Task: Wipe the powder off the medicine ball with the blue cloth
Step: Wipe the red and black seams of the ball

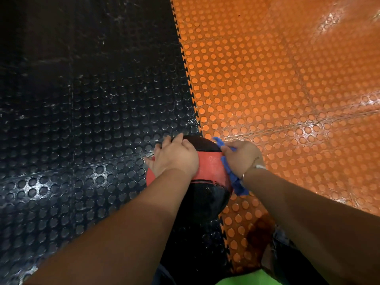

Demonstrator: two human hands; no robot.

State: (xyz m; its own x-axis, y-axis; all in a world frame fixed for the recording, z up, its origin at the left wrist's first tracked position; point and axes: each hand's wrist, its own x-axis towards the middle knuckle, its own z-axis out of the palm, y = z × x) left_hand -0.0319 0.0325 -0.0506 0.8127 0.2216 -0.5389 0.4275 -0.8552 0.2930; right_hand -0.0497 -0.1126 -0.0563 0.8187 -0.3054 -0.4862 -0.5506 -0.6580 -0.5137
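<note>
A black medicine ball [207, 194] with a red band across its top rests on the floor, right on the seam between black and orange mats. My left hand [174, 157] lies flat on the ball's upper left side, fingers spread over it. My right hand [240, 157] presses the crumpled blue cloth [234, 182] against the ball's right side; cloth pokes out above and below the hand. Any powder on the ball is too faint to make out.
Studded black rubber matting [82, 120] covers the floor to the left, and studded orange matting [277, 89] to the right, joined by a toothed seam. My knees and a green garment [246, 278] show at the bottom edge.
</note>
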